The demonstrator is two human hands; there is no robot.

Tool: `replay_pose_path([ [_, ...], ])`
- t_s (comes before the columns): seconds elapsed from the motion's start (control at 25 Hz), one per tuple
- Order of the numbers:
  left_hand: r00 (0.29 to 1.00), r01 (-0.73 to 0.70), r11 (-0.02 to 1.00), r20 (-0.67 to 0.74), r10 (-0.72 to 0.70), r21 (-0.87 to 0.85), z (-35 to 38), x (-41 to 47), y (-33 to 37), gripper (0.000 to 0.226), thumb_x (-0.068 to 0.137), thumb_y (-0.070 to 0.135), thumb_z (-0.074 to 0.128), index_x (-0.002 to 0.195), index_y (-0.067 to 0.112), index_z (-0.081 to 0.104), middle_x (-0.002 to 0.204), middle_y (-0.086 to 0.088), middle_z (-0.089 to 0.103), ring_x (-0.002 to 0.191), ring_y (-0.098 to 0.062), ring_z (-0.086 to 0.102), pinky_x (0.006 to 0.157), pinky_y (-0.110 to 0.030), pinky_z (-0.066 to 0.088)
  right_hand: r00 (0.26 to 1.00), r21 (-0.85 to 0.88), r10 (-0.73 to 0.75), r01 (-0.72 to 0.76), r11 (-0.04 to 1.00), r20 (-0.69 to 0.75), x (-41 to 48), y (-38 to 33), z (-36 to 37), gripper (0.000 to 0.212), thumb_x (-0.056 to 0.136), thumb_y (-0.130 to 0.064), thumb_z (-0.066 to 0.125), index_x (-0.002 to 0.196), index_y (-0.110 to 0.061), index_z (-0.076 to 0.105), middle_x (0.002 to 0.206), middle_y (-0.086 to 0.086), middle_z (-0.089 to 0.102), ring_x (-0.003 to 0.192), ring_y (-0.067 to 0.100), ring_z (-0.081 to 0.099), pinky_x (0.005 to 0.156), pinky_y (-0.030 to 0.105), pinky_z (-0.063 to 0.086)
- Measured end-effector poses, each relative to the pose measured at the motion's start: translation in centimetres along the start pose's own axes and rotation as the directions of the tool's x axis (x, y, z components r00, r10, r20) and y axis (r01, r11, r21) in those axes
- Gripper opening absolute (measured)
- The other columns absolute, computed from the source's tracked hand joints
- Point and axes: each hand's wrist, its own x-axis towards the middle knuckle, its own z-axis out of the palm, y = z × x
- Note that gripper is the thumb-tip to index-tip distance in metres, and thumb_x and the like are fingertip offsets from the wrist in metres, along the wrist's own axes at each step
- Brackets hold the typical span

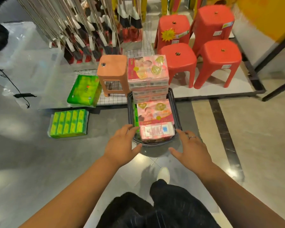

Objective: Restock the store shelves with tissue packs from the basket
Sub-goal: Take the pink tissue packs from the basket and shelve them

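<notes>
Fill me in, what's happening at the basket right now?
A person reaches toward a black basket on the floor, stacked with pink tissue packs. The left hand and right hand are open either side of the nearest pack, gripping nothing. Two green packs lie on the floor nearby.

A shop: red plastic stools (219,53) with labels (227,66) and a yellow starburst sticker (168,35) stand grouped on a low platform (184,92), tagged brooms (95,30) hang in rows, and wrapped tissue packs (147,68) fill a black shopping basket (177,112).

right hand (190,150): ring (192,137) | trousers (155,209): black | shoe (163,174): white
</notes>
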Motion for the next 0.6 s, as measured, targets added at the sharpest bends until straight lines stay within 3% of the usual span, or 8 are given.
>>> replay_pose_path([
  [0.16, 0.994, 0.035, 0.999, 0.101, -0.034, -0.01, 1.5, 8.0, -1.2, 0.069, 0.09, 0.049, 0.055, 0.149, 0.026, 0.029, 0.151, -0.005, 0.033, 0.136, -0.025, 0.035, 0.108, -0.038, 0.038, 0.998, 0.047, 0.002, -0.005, 0.999, 0.061, 10.0, 1.8, 0.6, 0.071, 0.085, -0.057, 0.058, 0.147, -0.031, 0.033, 0.142, 0.006, 0.043, 0.122, 0.027, 0.05, 0.096, 0.038, 0.045],
  [0.32, 0.974, 0.11, 0.994, 0.198, -0.114, 0.028, 5.6, 15.2, -5.4, 0.07, 0.09, 0.057, 0.045, 0.15, 0.027, 0.024, 0.153, -0.005, 0.03, 0.136, -0.026, 0.035, 0.107, -0.04, 0.038, 0.99, 0.091, 0.039, -0.052, 0.994, 0.139, 19.5, 2.8, 4.0, 0.063, 0.079, -0.064, 0.055, 0.135, -0.036, 0.044, 0.124, 0.004, 0.054, 0.108, 0.026, 0.056, 0.087, 0.041, 0.053],
  [0.6, 0.949, 0.207, 0.977, 0.251, -0.189, -0.047, 16.4, 28.8, -12.3, 0.077, 0.088, 0.061, 0.048, 0.152, 0.028, 0.02, 0.152, -0.011, 0.027, 0.135, -0.033, 0.034, 0.108, -0.046, 0.037, 0.98, 0.12, 0.173, -0.184, 0.976, 0.099, 32.3, 6.9, 13.9, 0.071, 0.084, -0.052, 0.063, 0.144, -0.024, 0.039, 0.142, 0.012, 0.038, 0.123, 0.036, 0.044, 0.095, 0.046, 0.048],
])
